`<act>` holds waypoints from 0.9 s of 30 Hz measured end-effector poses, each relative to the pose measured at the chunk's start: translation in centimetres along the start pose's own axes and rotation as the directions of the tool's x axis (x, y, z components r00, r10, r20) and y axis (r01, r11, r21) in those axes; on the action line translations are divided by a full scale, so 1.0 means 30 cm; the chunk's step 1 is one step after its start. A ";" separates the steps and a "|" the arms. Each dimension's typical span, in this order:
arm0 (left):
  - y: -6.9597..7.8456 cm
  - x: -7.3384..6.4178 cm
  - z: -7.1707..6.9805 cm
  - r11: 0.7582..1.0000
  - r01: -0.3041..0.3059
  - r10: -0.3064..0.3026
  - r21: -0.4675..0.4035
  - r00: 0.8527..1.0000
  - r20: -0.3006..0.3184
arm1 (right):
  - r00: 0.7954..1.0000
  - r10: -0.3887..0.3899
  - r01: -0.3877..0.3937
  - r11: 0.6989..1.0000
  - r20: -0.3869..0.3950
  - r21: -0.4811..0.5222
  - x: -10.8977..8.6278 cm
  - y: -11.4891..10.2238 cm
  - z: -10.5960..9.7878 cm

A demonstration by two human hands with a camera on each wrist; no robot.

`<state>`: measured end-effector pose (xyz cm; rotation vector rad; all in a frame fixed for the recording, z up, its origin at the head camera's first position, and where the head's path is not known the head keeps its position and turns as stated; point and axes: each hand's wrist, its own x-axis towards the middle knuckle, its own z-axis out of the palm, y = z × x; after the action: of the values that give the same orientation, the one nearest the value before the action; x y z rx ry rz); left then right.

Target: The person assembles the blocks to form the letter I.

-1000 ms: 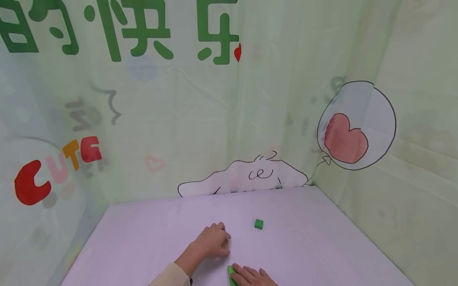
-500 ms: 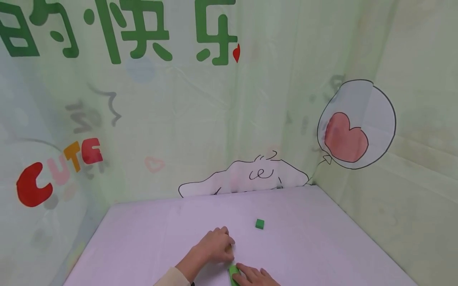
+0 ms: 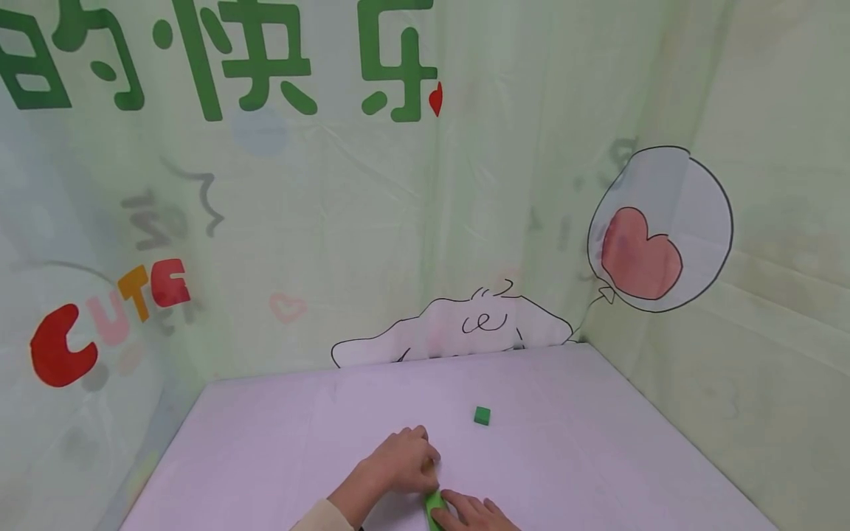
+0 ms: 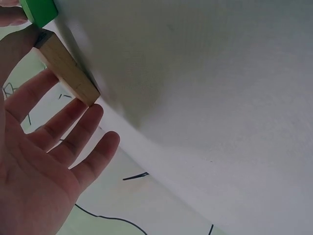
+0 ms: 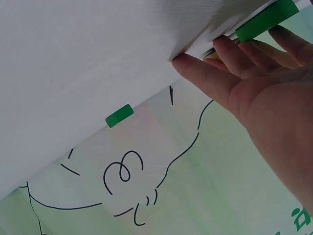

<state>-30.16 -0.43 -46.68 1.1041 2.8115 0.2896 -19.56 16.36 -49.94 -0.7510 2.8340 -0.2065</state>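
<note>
My left hand (image 3: 405,461) holds a plain wooden block (image 4: 68,68), thumb at one end and fingertips toward the other. In the head view the hand covers most of that block. Right beside it, my right hand (image 3: 474,512) grips a longer bright green block (image 3: 434,505), with the thumb lying across it and a finger at its far end. In the left wrist view, one end of the green block sits right at the end of the wooden one. Both blocks lie at the table surface.
A small dark green block (image 3: 482,416) rests farther back on the pale purple table (image 3: 299,428). Printed cloth walls (image 3: 372,221) rise along the table's back and sides.
My left hand has moved right and toward me with the wooden block, closing the gap to the green block. My right hand has shifted very slightly right.
</note>
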 end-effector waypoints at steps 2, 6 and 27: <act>0.000 0.001 0.001 1.000 0.005 -0.005 -0.016 1.000 0.009 | 1.000 -0.002 0.002 1.000 -0.002 -0.003 -0.001 0.000 0.000; -0.002 0.003 0.004 0.998 0.010 -0.008 -0.058 1.000 0.030 | 1.000 0.005 -0.005 1.000 -0.001 -0.003 -0.002 -0.003 -0.001; -0.024 0.019 0.020 0.991 -0.027 0.035 -0.131 0.998 0.059 | 0.999 0.025 -0.025 1.000 0.021 -0.013 0.007 -0.001 0.000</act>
<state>-30.95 -0.48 -47.43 1.1089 2.6819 0.4286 -19.74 16.23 -49.99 -0.7157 2.8252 -0.1762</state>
